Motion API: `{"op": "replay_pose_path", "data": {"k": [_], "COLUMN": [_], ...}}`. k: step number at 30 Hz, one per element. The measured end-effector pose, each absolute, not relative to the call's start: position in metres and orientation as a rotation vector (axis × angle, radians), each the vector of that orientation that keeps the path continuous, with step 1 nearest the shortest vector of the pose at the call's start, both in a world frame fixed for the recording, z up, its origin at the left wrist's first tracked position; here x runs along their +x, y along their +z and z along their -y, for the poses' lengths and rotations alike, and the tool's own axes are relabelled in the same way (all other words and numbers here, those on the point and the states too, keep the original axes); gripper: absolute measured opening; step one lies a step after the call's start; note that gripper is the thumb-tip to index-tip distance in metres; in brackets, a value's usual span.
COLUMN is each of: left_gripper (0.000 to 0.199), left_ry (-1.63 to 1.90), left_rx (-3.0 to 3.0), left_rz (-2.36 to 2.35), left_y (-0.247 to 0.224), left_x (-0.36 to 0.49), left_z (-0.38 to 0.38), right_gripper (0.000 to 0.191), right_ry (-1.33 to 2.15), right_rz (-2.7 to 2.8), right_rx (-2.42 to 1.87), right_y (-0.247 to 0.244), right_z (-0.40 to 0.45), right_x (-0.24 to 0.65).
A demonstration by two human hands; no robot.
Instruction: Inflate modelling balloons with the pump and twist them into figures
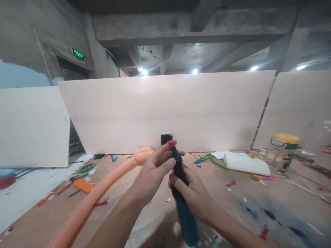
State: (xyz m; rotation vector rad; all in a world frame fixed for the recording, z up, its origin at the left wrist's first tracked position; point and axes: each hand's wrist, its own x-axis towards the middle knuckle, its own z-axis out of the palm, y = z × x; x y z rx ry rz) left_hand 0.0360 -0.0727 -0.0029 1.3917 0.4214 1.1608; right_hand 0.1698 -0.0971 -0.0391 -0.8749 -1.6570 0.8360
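Observation:
A hand pump with a black top and a blue-green barrel stands tilted in the middle of the view. My right hand is wrapped round its black upper part. At the nozzle, my left hand pinches a small red balloon, whose mouth sits at the pump's tip. Most of the red balloon is hidden by my fingers. Left of my hands lies a long, inflated orange balloon with a twisted bubble at its far end.
Behind stand white boards and a black phone-like object. At right are a white paper roll and a yellow-lidded jar. An orange tool and uninflated balloons lie on the brown tabletop.

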Motion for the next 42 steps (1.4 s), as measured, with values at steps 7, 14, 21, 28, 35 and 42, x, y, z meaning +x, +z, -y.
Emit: {"op": "replay_pose_path", "data": {"k": [7,14,21,28,35,42], "left_gripper": [0.031,0.017,0.017,0.016,0.018,0.018], "left_ry": [1.232,1.420,1.345,1.350,1.363,1.358], "left_rx": [1.460,1.355,1.291,1.206,1.188,1.186], "left_rz": [-0.409,-0.403,-0.304,-0.290,-0.299,-0.332], "left_y": [-0.001,0.003,0.005,0.002,0.002,0.002], "left_x": [0.035,0.041,0.039,0.040,0.041,0.044], "left_z": [0.074,0.080,0.083,0.083,0.082,0.084], "right_gripper": [0.019,0.014,0.020,0.017,0.023,0.025], "right_ry": [0.780,0.883,0.843,0.830,0.756,0.726], "right_rz": [1.682,1.637,1.653,1.656,1.661,1.685], "right_rx": [-0.929,-1.011,-1.003,-1.022,-1.056,-1.054], "right_y": [-0.040,-0.037,-0.039,-0.038,-0.034,-0.034], "right_z": [0.100,0.110,0.109,0.110,0.110,0.111], "right_x": [0.168,0.156,0.157,0.156,0.155,0.155]}}
